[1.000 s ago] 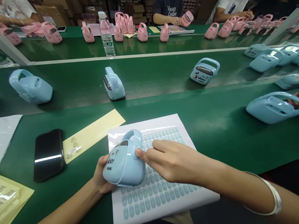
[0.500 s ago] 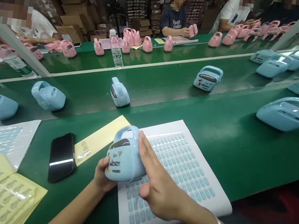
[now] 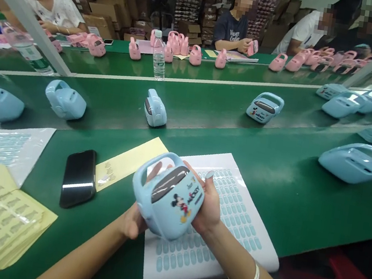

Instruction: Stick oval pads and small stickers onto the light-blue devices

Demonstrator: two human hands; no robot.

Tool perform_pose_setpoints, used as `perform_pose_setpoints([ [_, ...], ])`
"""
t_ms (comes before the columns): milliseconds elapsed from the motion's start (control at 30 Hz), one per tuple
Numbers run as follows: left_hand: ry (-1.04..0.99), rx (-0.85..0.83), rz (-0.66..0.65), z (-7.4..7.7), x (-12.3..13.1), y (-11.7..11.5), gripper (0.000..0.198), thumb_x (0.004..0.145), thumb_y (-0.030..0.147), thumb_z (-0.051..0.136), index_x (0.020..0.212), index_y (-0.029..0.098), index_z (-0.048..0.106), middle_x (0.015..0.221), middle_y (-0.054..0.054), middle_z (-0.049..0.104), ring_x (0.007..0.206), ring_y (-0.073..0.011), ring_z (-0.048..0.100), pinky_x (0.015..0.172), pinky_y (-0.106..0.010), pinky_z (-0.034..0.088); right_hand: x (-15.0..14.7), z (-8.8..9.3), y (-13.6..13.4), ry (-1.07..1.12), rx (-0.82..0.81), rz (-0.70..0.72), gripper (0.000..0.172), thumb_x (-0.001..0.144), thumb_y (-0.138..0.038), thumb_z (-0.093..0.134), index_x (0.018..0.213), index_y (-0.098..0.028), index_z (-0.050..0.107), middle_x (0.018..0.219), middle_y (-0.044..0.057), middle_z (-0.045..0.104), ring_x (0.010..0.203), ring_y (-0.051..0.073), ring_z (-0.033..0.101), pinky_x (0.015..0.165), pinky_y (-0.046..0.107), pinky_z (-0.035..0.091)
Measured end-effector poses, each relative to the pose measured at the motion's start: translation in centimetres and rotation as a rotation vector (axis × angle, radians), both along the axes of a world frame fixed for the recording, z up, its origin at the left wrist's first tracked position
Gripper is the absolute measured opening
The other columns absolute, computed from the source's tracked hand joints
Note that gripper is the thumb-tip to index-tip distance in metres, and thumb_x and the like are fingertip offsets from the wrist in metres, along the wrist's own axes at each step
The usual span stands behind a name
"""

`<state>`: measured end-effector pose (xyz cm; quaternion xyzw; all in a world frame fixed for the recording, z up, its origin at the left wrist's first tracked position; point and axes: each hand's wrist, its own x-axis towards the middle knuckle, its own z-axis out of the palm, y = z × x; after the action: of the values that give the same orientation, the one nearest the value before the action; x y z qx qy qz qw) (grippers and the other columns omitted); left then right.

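Observation:
A light blue plastic case with a carry handle (image 3: 180,208) is tilted between my two hands above the sticker sheet. Its front shows a dark window and a Mickey print. My left hand (image 3: 135,219) grips its left side from behind, the thumb low and some fingertips visible through the handle opening. My right hand (image 3: 210,206) is wrapped round its right edge with the thumb up; the other fingers are mostly hidden behind the case. Beneath lies a white sheet of small pale blue oval stickers (image 3: 246,223).
A black phone (image 3: 78,179) and a yellow sticker strip (image 3: 133,162) lie to the left, beside stacked yellow sticker sheets (image 3: 2,224). Several blue cases (image 3: 359,163) stand along the green belt (image 3: 206,100). A water bottle (image 3: 159,58) and people handling pink cases are across it.
The case has been turned so its printed front faces up and right. My right hand, held flat against its side before, now grips its right edge. The view has shifted slightly.

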<state>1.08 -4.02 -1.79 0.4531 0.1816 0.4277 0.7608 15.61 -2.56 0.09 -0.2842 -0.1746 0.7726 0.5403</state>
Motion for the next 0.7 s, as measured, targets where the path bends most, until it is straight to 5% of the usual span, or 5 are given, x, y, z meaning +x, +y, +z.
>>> perform_pose_setpoints([
  [167,0.132,0.137,0.074,0.0,-0.3,-0.3,0.106,0.055,0.038,0.080,0.142,0.026,0.020,0.138,-0.016,0.041,0.131,-0.0382,0.031,0.108,-0.056,0.019,-0.2,-0.1,0.1,0.018,-0.155,0.009,0.062,0.086,-0.068,0.031,0.111,-0.018,0.058,0.097,0.008,0.069,0.095,0.026,0.064,0.092,0.045,0.045],
  [367,-0.038,0.026,0.152,-0.5,-0.2,0.4,0.103,0.051,0.058,0.076,0.137,0.025,0.029,0.135,-0.016,0.042,0.127,-0.0413,0.035,0.100,-0.058,0.032,1.0,-0.7,2.0,-0.232,0.020,-0.023,0.048,0.085,-0.062,0.041,0.091,-0.018,0.060,0.084,0.007,0.067,0.082,0.023,0.064,0.074,0.040,0.051],
  [467,-0.021,-0.075,0.236,0.4,-0.4,0.8,0.094,0.055,0.055,0.075,0.134,0.027,0.033,0.130,-0.015,0.046,0.121,-0.0403,0.042,0.093,-0.056,0.039,3.0,0.7,3.3,-0.494,0.375,-0.395,0.041,0.085,-0.058,0.046,0.083,-0.019,0.059,0.080,0.003,0.062,0.069,0.015,0.061,0.060,0.029,0.049],
  [567,0.113,-0.082,0.380,1.4,-0.6,1.1,0.090,0.053,0.048,0.079,0.129,0.027,0.036,0.124,-0.012,0.050,0.114,-0.0372,0.047,0.092,-0.052,0.041,4.0,3.1,3.1,-0.804,0.948,-0.763,0.023,0.088,-0.041,0.055,0.082,-0.020,0.059,0.074,0.000,0.058,0.061,0.012,0.056,0.053,0.025,0.045],
  [700,0.321,0.015,0.498,2.3,-1.0,1.0,0.084,0.052,0.044,0.080,0.124,0.026,0.040,0.115,-0.009,0.055,0.108,-0.0343,0.051,0.092,-0.050,0.040,3.2,4.8,1.4,-1.111,1.624,-0.747,0.006,0.085,-0.018,0.063,0.083,-0.013,0.060,0.070,0.002,0.059,0.061,0.012,0.057,0.050,0.025,0.046],
])
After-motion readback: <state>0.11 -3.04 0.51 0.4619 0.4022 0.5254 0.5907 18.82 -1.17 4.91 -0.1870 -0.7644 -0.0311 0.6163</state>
